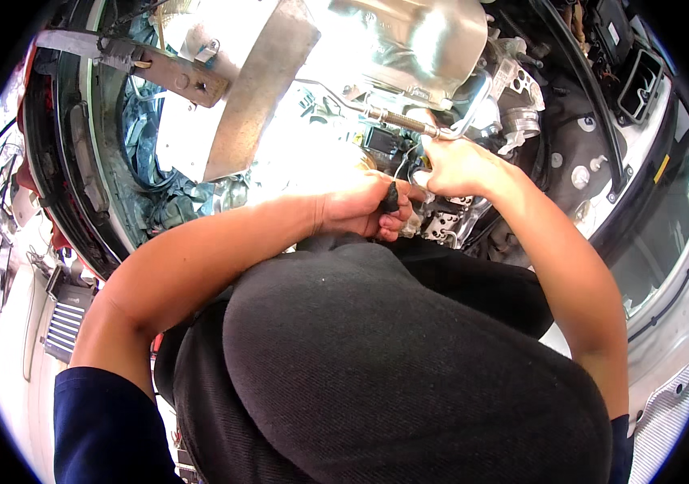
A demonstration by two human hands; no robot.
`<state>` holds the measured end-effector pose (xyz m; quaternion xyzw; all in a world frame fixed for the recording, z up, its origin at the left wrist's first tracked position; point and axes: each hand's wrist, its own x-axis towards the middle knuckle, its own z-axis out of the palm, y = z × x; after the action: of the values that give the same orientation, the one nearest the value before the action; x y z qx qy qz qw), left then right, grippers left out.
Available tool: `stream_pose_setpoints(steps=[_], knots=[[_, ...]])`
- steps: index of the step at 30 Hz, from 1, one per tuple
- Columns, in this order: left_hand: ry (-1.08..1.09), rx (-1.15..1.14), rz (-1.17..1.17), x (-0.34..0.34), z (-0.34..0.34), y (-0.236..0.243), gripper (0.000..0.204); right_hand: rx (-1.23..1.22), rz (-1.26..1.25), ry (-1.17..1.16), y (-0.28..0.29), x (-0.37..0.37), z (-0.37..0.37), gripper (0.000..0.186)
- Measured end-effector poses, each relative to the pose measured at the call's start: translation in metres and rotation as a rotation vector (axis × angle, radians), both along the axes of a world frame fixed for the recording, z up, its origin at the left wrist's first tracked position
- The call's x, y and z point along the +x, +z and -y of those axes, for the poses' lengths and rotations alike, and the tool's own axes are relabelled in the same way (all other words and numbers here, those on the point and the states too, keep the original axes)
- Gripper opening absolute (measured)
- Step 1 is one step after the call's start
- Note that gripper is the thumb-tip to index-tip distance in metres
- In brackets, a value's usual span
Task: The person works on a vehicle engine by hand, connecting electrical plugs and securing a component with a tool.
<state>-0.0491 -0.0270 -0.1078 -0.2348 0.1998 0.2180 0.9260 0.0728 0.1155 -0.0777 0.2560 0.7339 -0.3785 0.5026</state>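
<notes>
My left hand (365, 208) is closed, its fingers curled round a small rough black piece (391, 198) whose exact kind I cannot make out. A thin pale wire (398, 168) rises from that piece toward my right hand (461, 167). The right hand's fingers are bent in at the wire's upper part, and some fingertips are hidden by the engine parts. Just left of them sits a black electrical connector (381, 139). A metal pipe with a ribbed section (397, 120) runs above both hands, its right end passing close to the right fingers.
A bright metal heat shield (417, 44) covers the engine's far side. A broad metal plate (260, 89) and a bar (175, 74) jut in at upper left. Below the hands is a bolted metal bracket (444, 227). A black hose (595, 89) runs along the right side.
</notes>
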Motion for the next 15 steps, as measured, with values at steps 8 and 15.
stream_pose_setpoints(steps=[8, 15], knots=[[-0.154, 0.201, -0.013, -0.014, -0.003, 0.016, 0.057, 0.005, -0.055, -0.083, -0.001, 0.009, 0.003, 0.060], [-0.122, 0.359, 0.157, -0.022, -0.006, -0.004, 0.052, -0.096, 0.000, -0.008, 0.004, 0.000, -0.009, 0.055]])
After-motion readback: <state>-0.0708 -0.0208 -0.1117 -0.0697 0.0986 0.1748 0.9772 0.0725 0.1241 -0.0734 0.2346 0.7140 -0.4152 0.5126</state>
